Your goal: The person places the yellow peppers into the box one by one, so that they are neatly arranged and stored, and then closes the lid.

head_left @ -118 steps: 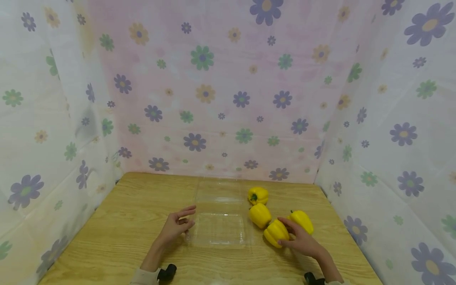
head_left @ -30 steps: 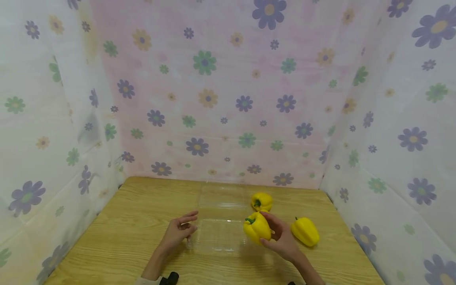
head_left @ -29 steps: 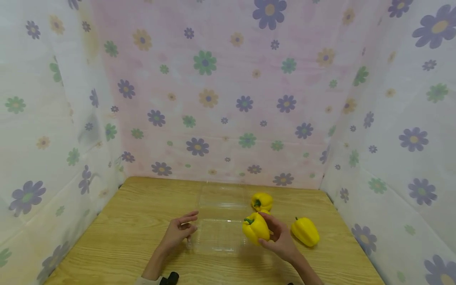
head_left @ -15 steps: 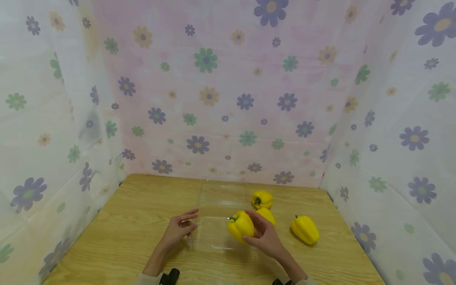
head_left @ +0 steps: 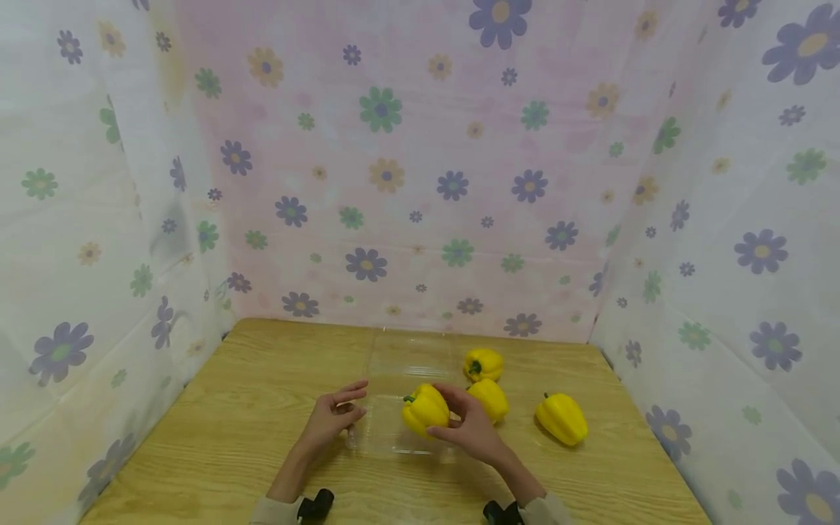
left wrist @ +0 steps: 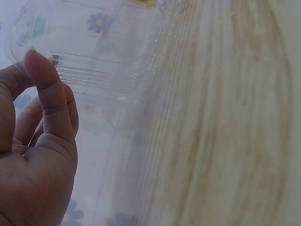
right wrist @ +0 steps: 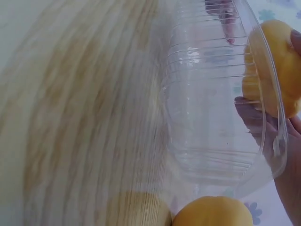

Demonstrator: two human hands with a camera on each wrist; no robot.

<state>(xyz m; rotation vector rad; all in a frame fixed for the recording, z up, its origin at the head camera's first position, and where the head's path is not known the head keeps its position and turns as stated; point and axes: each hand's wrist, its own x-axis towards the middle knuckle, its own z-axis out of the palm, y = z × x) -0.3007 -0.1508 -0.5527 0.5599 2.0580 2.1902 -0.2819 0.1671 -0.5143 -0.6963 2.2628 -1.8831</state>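
Observation:
A yellow bell pepper [head_left: 423, 410] hangs over the clear plastic container [head_left: 377, 443], its green stem pointing left. The right hand [head_left: 471, 432] grips this pepper from its right side, thumb in front and fingers behind. In the right wrist view the held pepper [right wrist: 277, 70] shows above the container's rim [right wrist: 277, 94]. At the container's left side is the left hand [head_left: 328, 418]. Its thumb and fingers pinch the rim, seen in the left wrist view at the near corner of the container [left wrist: 89, 70]. The container's hinged lid [head_left: 412, 355] lies folded back behind it.
To the right of the container sit two yellow peppers close together, a rear pepper [head_left: 483, 364] and a nearer pepper [head_left: 488, 400]. Another pepper [head_left: 561, 419] lies farther right. The wooden table [head_left: 230, 437] is enclosed by flower-patterned curtains [head_left: 420, 240] on three sides.
The right hand has lifted the pepper from the group on the right and carried it left over the container. The left hand stays at the container's left edge.

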